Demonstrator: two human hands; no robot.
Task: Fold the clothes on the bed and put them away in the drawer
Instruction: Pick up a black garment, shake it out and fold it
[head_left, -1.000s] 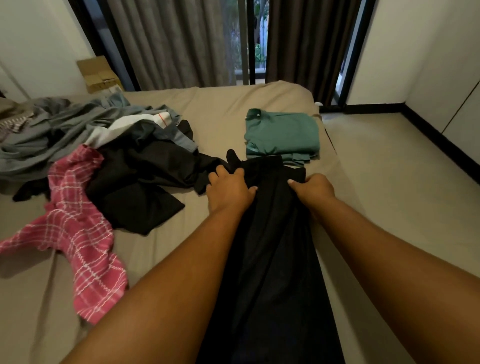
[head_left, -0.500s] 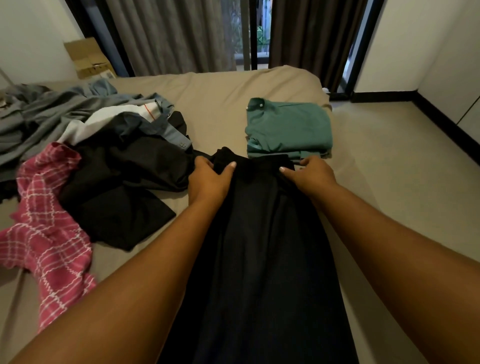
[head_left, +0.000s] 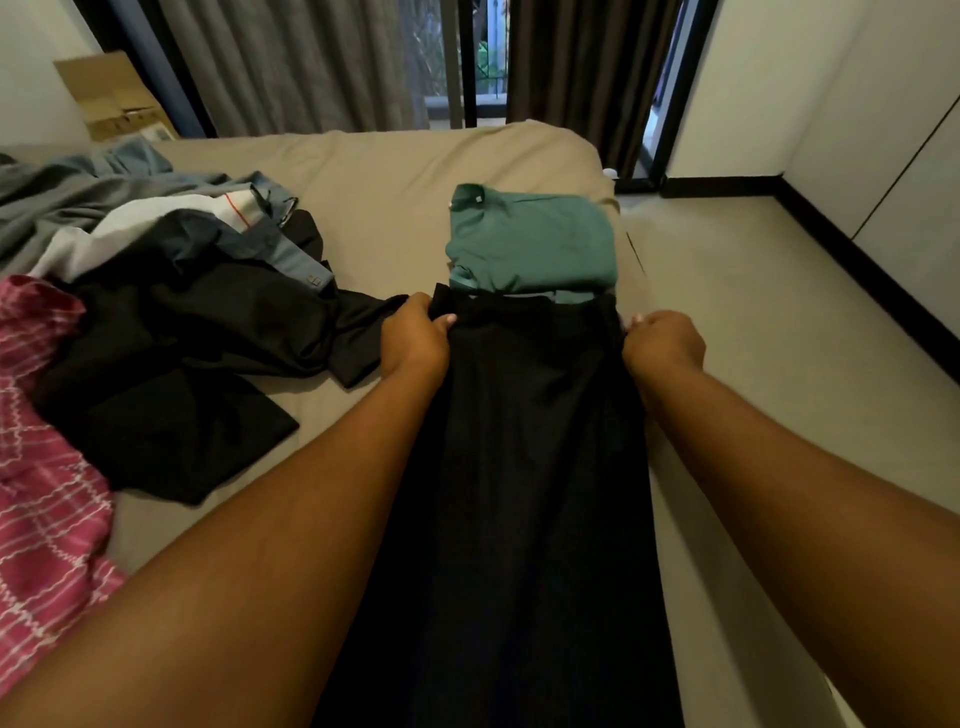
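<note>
On bed (head_left: 395, 171), centre frame: long black garment (head_left: 524, 467) lies lengthwise, axis running bottom edge to mid-frame; left hand (head_left: 415, 338) and right hand (head_left: 662, 343) each pinch a far corner, level with each other, folded green shirt (head_left: 530, 239) just beyond

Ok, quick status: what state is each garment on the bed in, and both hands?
black garment: spread long and flat, far corners held.
left hand: grips its far left corner.
right hand: grips its far right corner.
green shirt: folded, beyond the black garment.
pink plaid garment: unfolded, crumpled at left.
pile of dark and grey clothes: unfolded, heaped.
</note>
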